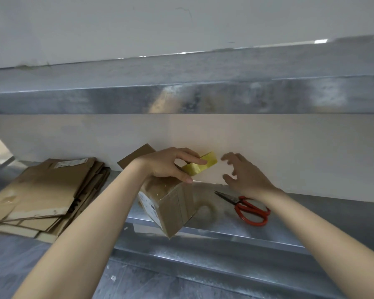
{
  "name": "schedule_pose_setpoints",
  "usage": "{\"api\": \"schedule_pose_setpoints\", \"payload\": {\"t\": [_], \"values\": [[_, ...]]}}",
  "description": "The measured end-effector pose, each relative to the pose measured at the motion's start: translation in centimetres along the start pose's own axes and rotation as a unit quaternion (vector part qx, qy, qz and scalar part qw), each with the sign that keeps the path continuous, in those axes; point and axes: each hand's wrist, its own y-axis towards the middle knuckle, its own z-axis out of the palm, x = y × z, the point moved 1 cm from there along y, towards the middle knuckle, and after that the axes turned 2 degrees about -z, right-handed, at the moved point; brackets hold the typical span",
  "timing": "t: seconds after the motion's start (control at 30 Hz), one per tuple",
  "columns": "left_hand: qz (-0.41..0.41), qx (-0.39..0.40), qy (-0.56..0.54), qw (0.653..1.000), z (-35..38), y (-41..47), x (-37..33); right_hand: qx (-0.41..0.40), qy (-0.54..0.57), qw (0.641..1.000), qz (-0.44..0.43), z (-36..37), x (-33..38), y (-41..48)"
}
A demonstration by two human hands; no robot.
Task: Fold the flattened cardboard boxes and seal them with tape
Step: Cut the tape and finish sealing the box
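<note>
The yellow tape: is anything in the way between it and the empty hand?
Nothing visible. The right hand is open just right of the yellow tape, which the left hand grips above the box. Only wall shows behind the gap; the scissors lie lower down.

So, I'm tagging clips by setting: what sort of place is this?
Probably a packing station: steel shelving, a stack of flattened brown cardboard boxes, a yellow tape roll.

Left blocked by flat cardboard stack (41, 190); folded box (171, 206) sits mid-shelf, overhanging near edge. Scissors (236, 201) lie right. I've open room btwn box & scissors; wall (289, 152) close behind, 1 upper shelf (117, 98) overhead.
</note>
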Motion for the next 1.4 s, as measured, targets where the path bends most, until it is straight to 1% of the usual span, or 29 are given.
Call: {"api": "schedule_pose_setpoints", "payload": {"t": [0.07, 0.17, 0.27, 0.33, 0.47, 0.53, 0.6, 0.7, 0.8, 0.87, 0.93, 1.0, 1.03, 1.1, 1.13, 1.2, 1.23, 1.27, 1.3, 1.33, 1.4], "values": [[0.005, 0.005, 0.009, 1.0, 0.0, 0.0, -0.4, 0.005, 0.087, 0.994, -0.066, -0.6, 1.3, 0.5], [0.009, 0.005, 0.032, 0.999, -0.1, 0.0, -1.0, 0.037, 0.112, 0.985, -0.127, -0.9, 2.1, 1.2], [0.016, 0.011, 0.035, 0.999, 0.1, 0.1, -1.1, 0.03, 0.145, 0.982, -0.117, -1.3, 1.8, 1.7], [0.022, 0.011, 0.029, 0.999, 0.3, 0.3, -1.2, 0.028, 0.146, 0.983, -0.11, -1.5, 1.8, 1.7], [0.026, -0.009, 0.041, 0.999, 0.3, 0.4, -1.1, 0.021, 0.079, 0.992, -0.1, -1.2, 1.4, 1.3], [0.0, -0.017, 0.021, 1.0, 0.2, 0.1, -0.7, 0.026, 0.035, 0.996, -0.08, -1.0, 0.6, 1.1], [-0.032, -0.034, 0.015, 0.999, 0.2, -0.7, -0.5, 0.055, -0.012, 0.997, -0.062, -0.6, -0.3, 0.7], [-0.056, -0.08, 0.069, 0.993, 0.0, -1.5, -0.4, 0.109, -0.061, 0.992, -0.031, 0.8, -1.1, -0.1], [-0.098, -0.121, 0.122, 0.98, 0.2, -2.0, -0.5, 0.131, -0.07, 0.989, -0.007, 1.7, -1.0, -0.5], [-0.136, -0.156, 0.17, 0.963, 0.5, -2.0, -0.1, 0.163, -0.104, 0.981, -0.005, 1.8, -0.4, -0.4], [-0.149, -0.181, 0.181, 0.955, 0.6, -2.1, 0.5, 0.212, -0.164, 0.963, 0.0, 2.1, 0.2, -0.4], [-0.136, -0.19, 0.126, 0.964, 0.7, -2.3, 1.0, 0.261, -0.214, 0.941, 0.01, 2.5, 0.6, -0.8], [-0.127, -0.193, 0.096, 0.968, 0.7, -2.3, 1.2, 0.282, -0.218, 0.934, 0.018, 2.8, 0.6, -0.9], [-0.111, -0.186, 0.074, 0.973, 1.0, -2.5, 1.3, 0.285, -0.171, 0.942, 0.031, 3.2, 0.6, -1.0], [-0.103, -0.182, 0.068, 0.976, 1.1, -2.5, 1.3, 0.264, -0.122, 0.956, 0.039, 3.1, 0.7, -0.8], [-0.092, -0.179, 0.055, 0.978, 1.3, -2.6, 1.4, 0.177, 0.027, 0.982, 0.063, 2.6, 1.6, -0.2], [-0.087, -0.178, 0.048, 0.979, 1.4, -2.6, 1.5, 0.127, 0.108, 0.983, 0.075, 2.1, 2.5, 0.1], [-0.079, -0.178, 0.04, 0.98, 1.4, -2.7, 1.5, 0.084, 0.175, 0.978, 0.08, 1.6, 3.4, 0.4], [-0.072, -0.178, 0.034, 0.981, 1.4, -2.8, 1.5, 0.058, 0.229, 0.968, 0.082, 1.2, 4.3, 0.7], [-0.066, -0.176, 0.031, 0.982, 1.4, -2.9, 1.4, 0.049, 0.274, 0.957, 0.082, 0.8, 5.3, 0.9], [-0.061, -0.165, 0.04, 0.984, 1.4, -3.2, 1.3, 0.054, 0.325, 0.941, 0.077, 0.4, 6.8, 1.2]]}}
